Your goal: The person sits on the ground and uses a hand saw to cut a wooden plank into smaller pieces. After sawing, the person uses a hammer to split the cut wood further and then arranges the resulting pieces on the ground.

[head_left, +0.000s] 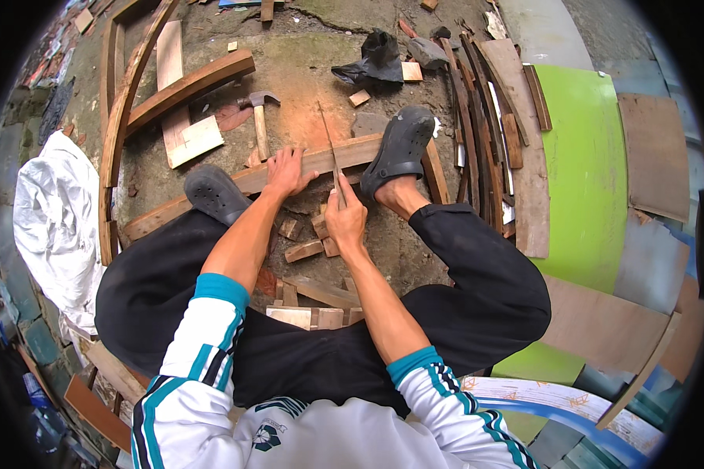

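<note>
Right hand (347,214) curls round the saw (330,142); left hand (288,170), spread open, lies on the wood (317,162). Sawing, it seems; next push needs that wood steady.

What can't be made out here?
All in the head view:
Grip of the saw: covered by the right hand.
Its teeth: too small.
Right end of the beam: behind the right shoe.
Part of the beam farther left: behind the left shoe.
</note>
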The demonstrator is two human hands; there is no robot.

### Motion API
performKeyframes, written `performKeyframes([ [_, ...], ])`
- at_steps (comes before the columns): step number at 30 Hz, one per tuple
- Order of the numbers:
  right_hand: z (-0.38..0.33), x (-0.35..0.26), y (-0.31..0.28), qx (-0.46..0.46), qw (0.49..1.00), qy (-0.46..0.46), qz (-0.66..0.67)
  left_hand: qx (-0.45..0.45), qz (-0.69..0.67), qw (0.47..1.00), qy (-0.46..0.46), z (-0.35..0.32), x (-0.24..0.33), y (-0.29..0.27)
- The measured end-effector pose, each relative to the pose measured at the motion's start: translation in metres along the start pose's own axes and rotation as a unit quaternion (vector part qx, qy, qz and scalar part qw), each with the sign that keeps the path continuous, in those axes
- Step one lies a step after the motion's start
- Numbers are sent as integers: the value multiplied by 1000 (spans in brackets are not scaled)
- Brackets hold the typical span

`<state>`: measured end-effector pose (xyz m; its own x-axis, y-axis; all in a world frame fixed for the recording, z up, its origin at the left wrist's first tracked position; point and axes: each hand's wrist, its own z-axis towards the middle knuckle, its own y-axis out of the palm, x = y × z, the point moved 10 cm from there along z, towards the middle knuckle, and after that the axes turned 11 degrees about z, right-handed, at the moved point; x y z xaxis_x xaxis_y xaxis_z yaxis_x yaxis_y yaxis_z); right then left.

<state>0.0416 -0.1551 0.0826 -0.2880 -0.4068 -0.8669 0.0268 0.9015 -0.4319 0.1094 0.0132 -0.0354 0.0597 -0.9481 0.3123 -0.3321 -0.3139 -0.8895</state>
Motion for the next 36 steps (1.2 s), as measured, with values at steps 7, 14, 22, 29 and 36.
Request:
performKeyframes([
  [7,-109,-37,-67,-72,997,31,2,15,4,1000,-17,-11,-16,6],
  [14,-53,0,-37,-36,993,-106,22,1,14,1000,6,-22,-2,20],
  [22,-66,-35,-46,-50,998,-34,1,7,29,1000,1,-2,-16,4],
  [29,-109,-12,-66,-64,997,-50,4,2,25,1000,8,-4,-11,7],
  [36,18,-18,-11,-29,999,-13,3,16,35,999,17,4,-1,2],
])
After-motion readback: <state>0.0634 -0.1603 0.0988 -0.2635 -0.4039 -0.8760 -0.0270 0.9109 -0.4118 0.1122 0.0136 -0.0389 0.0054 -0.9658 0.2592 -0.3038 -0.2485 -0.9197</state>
